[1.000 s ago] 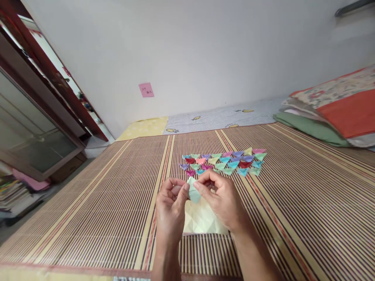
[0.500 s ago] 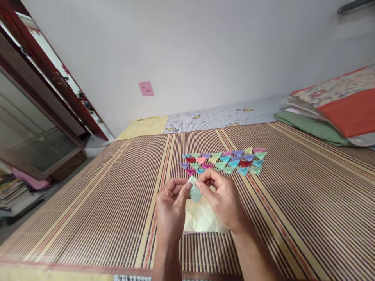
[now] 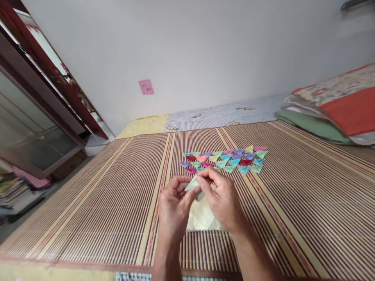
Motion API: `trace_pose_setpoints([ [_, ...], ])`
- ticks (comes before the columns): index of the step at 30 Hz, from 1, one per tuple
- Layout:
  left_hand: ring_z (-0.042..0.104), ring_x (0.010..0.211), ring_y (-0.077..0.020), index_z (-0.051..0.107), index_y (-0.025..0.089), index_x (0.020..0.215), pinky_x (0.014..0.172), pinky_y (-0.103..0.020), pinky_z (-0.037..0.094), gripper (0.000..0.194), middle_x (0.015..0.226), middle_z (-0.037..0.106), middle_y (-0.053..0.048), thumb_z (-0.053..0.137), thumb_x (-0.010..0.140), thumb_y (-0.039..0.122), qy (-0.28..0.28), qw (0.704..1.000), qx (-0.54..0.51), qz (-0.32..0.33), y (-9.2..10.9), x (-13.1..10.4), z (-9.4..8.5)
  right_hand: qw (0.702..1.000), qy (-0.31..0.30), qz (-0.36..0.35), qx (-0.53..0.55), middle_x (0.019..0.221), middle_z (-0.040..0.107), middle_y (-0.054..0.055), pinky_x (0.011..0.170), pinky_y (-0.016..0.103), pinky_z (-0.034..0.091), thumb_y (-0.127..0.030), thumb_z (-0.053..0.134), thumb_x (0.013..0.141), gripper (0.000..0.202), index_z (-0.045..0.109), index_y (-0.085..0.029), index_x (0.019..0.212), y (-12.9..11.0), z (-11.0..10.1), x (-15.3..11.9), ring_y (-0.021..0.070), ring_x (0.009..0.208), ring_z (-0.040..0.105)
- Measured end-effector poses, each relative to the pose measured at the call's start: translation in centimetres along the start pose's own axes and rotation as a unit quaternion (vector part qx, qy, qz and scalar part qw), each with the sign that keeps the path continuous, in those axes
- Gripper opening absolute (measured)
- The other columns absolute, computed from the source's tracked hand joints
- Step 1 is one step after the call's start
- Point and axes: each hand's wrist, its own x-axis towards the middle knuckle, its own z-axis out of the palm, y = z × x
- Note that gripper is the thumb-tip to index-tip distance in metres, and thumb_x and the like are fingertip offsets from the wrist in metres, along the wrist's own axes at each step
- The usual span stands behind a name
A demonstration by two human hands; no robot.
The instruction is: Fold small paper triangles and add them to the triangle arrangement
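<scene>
A small piece of folded pale green paper [image 3: 191, 184] is pinched between both hands, above the mat. My left hand [image 3: 175, 201] grips it from the left, thumb lying across its front. On its upper right, the thumb and fingers of my right hand [image 3: 219, 195] press together on it. Beneath the hands lies a creased pale yellow sheet of paper [image 3: 202, 218], partly covered by the right hand. Just beyond them, several small folded paper boats [image 3: 230, 162] in many colours stand in rows.
The striped bamboo mat [image 3: 117, 203] spreads over the bed. Folded bedding [image 3: 336, 113] is stacked at the right. A pink note [image 3: 145, 87] sticks to the white wall behind. At the left are a glass-fronted cabinet [image 3: 38, 136] and a pile of books [image 3: 14, 191].
The green paper has turned and now shows a tilted, pointed shape. My left thumb has slid rightward across it, nearer the right thumb; the right hand stays almost in place.
</scene>
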Motion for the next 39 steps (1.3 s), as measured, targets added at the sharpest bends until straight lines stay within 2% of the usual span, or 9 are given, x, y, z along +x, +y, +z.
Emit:
trace_pose_setpoints([
  [3, 0.07, 0.072, -0.0159, 0.068, 0.017, 0.103, 0.068, -0.024, 0.055, 0.029, 0.084, 0.077, -0.005, 0.083, 0.083, 0.032, -0.024, 1.0, -0.016, -0.009, 0.1, -0.1, -0.1, 0.999, 0.0, 0.033, 0.037, 0.073, 0.062, -0.001, 0.061, 0.026, 0.044, -0.031, 0.057, 0.1, 0.02, 0.063, -0.02, 0.084, 0.2, -0.2, 0.0, 0.0156, 0.068, 0.059],
  [9, 0.066, 0.068, -0.0152, 0.071, 0.016, 0.095, 0.065, -0.024, 0.051, 0.022, 0.073, 0.073, -0.003, 0.076, 0.09, 0.036, -0.009, 0.999, 0.051, 0.001, -0.3, -0.1, -0.6, 0.997, -0.009, 0.051, 0.064, 0.072, 0.059, -0.001, 0.061, 0.026, 0.042, -0.035, 0.058, 0.1, 0.022, 0.062, -0.02, 0.084, 0.3, -0.4, 0.2, 0.0154, 0.067, 0.055],
  [13, 0.064, 0.067, -0.0137, 0.07, 0.017, 0.091, 0.065, -0.023, 0.05, 0.02, 0.073, 0.073, -0.003, 0.076, 0.09, 0.036, -0.009, 1.0, 0.025, 0.001, -0.7, 0.0, -0.6, 0.996, -0.017, 0.052, 0.071, 0.071, 0.057, -0.001, 0.06, 0.026, 0.04, -0.036, 0.057, 0.1, 0.024, 0.061, -0.021, 0.083, 0.2, -0.4, 0.2, 0.0151, 0.066, 0.053],
  [17, 0.065, 0.068, -0.0131, 0.068, 0.02, 0.103, 0.066, -0.023, 0.052, 0.021, 0.076, 0.072, 0.0, 0.079, 0.088, 0.031, -0.02, 1.0, -0.011, 0.002, -0.4, -0.1, -0.5, 0.992, -0.017, 0.076, 0.101, 0.071, 0.054, -0.002, 0.059, 0.026, 0.04, -0.039, 0.058, 0.1, 0.024, 0.063, -0.02, 0.085, 0.5, -0.4, 0.1, 0.0147, 0.066, 0.05],
  [19, 0.067, 0.072, -0.0128, 0.067, 0.022, 0.104, 0.069, -0.022, 0.053, 0.021, 0.079, 0.072, 0.0, 0.079, 0.088, 0.028, -0.011, 1.0, -0.003, 0.026, -0.2, -0.1, -0.5, 0.99, -0.011, 0.083, 0.111, 0.07, 0.052, -0.002, 0.058, 0.026, 0.038, -0.04, 0.058, 0.1, 0.025, 0.062, -0.02, 0.084, 0.6, -0.4, 0.1, 0.0143, 0.064, 0.048],
  [24, 0.068, 0.073, -0.0119, 0.07, 0.021, 0.091, 0.07, -0.02, 0.055, 0.01, 0.079, 0.073, 0.0, 0.079, 0.087, 0.024, 0.026, 0.996, 0.027, 0.076, 0.0, 0.0, -0.6, 0.992, -0.008, 0.076, 0.103, 0.07, 0.051, -0.002, 0.057, 0.026, 0.036, -0.041, 0.058, 0.1, 0.027, 0.06, -0.021, 0.082, 0.2, -0.4, 0.2, 0.0143, 0.063, 0.046],
  [34, 0.068, 0.061, -0.0103, 0.072, 0.017, 0.078, 0.064, -0.019, 0.056, 0.014, 0.066, 0.075, 0.0, 0.085, 0.079, 0.023, 0.066, 0.996, -0.029, 0.043, -0.2, 0.3, -0.6, 0.995, -0.003, 0.048, 0.086, 0.069, 0.053, -0.002, 0.056, 0.026, 0.038, -0.038, 0.056, 0.102, 0.027, 0.06, -0.021, 0.082, -0.3, -0.2, 0.0, 0.0139, 0.062, 0.049],
  [39, 0.066, 0.057, -0.01, 0.071, 0.016, 0.076, 0.061, -0.019, 0.055, 0.017, 0.063, 0.074, 0.0, 0.086, 0.078, 0.025, 0.079, 0.995, -0.045, 0.034, -0.4, 0.4, -0.8, 0.997, -0.009, 0.034, 0.061, 0.073, 0.062, 0.0, 0.06, 0.026, 0.044, -0.034, 0.06, 0.1, 0.021, 0.063, -0.02, 0.085, -0.4, -0.1, 0.0, 0.0151, 0.066, 0.058],
])
